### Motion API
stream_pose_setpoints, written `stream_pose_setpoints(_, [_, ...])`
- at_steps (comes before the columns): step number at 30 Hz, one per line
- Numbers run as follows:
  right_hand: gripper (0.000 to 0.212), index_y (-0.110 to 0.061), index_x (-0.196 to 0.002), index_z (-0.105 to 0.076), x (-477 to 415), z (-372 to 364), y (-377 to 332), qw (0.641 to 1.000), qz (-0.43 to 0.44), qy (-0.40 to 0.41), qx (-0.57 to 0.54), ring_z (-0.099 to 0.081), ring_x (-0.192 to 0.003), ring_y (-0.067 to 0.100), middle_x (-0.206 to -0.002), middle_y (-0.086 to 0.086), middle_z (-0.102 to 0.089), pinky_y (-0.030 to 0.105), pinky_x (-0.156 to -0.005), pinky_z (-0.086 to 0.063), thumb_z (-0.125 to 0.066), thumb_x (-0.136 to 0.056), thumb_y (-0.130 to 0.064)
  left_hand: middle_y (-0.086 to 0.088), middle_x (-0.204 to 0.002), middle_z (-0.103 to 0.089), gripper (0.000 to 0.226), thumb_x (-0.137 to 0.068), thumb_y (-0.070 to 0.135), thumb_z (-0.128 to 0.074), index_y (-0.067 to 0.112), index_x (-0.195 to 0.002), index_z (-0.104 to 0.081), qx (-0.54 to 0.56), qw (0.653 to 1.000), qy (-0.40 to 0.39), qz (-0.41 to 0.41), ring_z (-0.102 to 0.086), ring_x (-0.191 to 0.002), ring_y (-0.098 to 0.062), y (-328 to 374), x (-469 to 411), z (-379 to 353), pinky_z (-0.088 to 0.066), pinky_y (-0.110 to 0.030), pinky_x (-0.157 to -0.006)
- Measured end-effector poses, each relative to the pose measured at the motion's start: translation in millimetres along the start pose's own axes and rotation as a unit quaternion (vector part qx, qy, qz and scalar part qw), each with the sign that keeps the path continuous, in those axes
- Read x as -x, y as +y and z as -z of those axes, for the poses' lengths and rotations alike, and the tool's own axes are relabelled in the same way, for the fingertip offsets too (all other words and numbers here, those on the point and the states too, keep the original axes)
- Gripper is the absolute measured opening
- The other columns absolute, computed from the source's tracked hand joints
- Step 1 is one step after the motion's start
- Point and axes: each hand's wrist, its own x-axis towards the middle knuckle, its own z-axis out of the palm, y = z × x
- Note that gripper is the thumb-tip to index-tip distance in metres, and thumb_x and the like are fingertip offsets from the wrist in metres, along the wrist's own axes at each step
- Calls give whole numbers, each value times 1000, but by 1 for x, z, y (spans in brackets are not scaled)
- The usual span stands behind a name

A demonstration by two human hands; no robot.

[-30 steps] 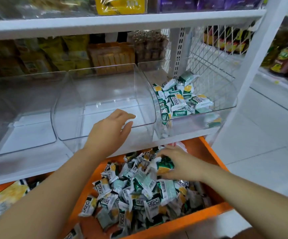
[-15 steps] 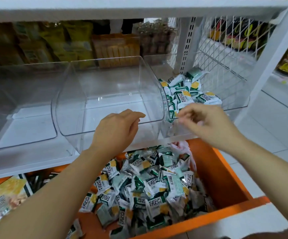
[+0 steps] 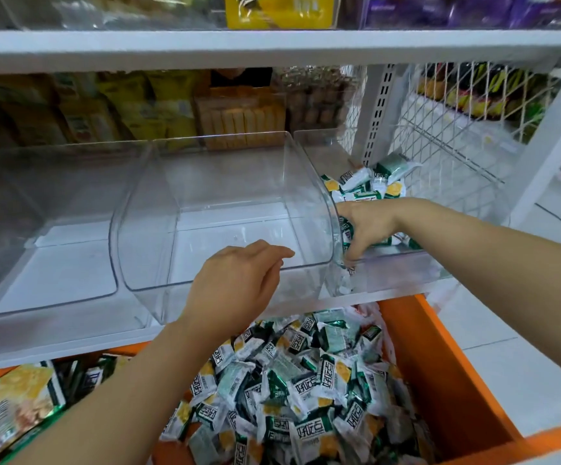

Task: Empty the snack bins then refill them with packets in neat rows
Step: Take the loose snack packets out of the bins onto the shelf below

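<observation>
The right hand (image 3: 369, 229) sinks its fingers (image 3: 356, 251) among green-white foil packets (image 3: 369, 189), grip hidden; the left hand (image 3: 238, 280) rests slack-fingered on the middle clear plastic bin (image 3: 225, 169).

I log one white shelf (image 3: 37, 354) carrying three clear bins abreast: left bin (image 3: 47, 229), middle bin (image 3: 225, 196) and right bin (image 3: 406, 267), which holds green-and-white packets (image 3: 366, 186).

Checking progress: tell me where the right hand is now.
Head view, right of centre: the right hand is inside the rightmost clear bin, among its packets.
</observation>
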Motion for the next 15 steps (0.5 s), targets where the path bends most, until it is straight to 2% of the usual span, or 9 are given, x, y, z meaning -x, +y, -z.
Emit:
stream_pose_setpoints(3, [92,-24,-138,-38,-5,3,-1,998,-19,-31,46,-40,-126,22,-141,3,-34,36,-108,-38,-87,-61,-35,7,-93,-70,38,-94,30,-34,23,-112,-67,7,1000,-3,-2,-65,-66,-22,0,0,0,-49,-29,-60])
stream_pose_setpoints(6, [104,-24,-142,-39,-6,-4,-1,994,-23,-51,94,-38,-130,25,-140,3,-32,38,-110,-35,-89,-53,-45,7,-92,-70,38,-94,29,-35,23,-112,-67,6,1000,3,0,-65,-66,-23,-1,1,-1,-51,-30,-60])
stream_pose_setpoints(8, [109,-24,-144,-37,-4,-10,2,995,-19,-60,74,-38,-132,24,-146,1,-32,38,-111,-34,-89,-51,-46,7,-91,-71,36,-94,28,-36,23,-111,-68,-2,1000,5,-1,-64,-64,-22,-1,1,-2,-51,-29,-59])
stream_pose_setpoints(10, [114,-23,-141,-40,1,-12,6,997,-18,-65,42,-42,-131,22,-146,2,-40,39,-110,-35,-89,-42,-49,8,-90,-70,36,-94,28,-36,23,-111,-68,-2,1000,6,0,-64,-63,-22,-1,1,-2,-51,-29,-59])
stream_pose_setpoints(12, [109,-21,-136,-47,6,-12,9,998,-16,-53,29,-45,-128,20,-139,0,-48,34,-108,-36,-88,-39,-48,8,-90,-70,36,-94,28,-36,24,-111,-68,-5,1000,5,-1,-63,-63,-21,-1,1,-2,-49,-28,-60])
stream_pose_setpoints(15, [90,-19,-133,-52,11,-12,11,999,-9,-23,27,-47,-121,14,-132,-3,-49,24,-98,-37,-90,-53,-37,9,-90,-70,36,-94,28,-36,24,-110,-68,-10,1000,5,-2,-63,-62,-20,-1,2,-2,-47,-27,-59])
